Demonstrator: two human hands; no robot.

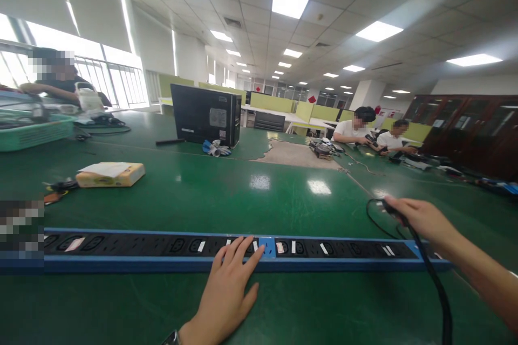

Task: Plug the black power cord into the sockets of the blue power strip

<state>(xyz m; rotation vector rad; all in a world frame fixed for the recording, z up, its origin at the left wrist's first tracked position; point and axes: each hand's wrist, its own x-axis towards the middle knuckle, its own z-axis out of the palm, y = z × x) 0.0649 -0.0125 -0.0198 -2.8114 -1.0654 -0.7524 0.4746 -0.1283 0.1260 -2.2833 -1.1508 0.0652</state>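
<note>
A long blue and black power strip (315,264) lies across the green table in front of me. Black sockets run along its top, with small white labels stuck on several of them and one blue socket near the middle. My left hand (229,288) rests on the strip, left of that blue socket, fingers stretched out and nothing in them. Beyond the strip's right end, my right hand (418,218) is closed around a black power cord (431,267). The cord hangs down across the strip's end toward the bottom edge; its gripped end is partly hidden by the fingers.
A tissue pack (111,175) lies at the left, near a green basket (38,132). A black computer case (204,113) stands at the back with gloves (217,147) before it. Two people sit at the far right by parts (324,148); another sits at left.
</note>
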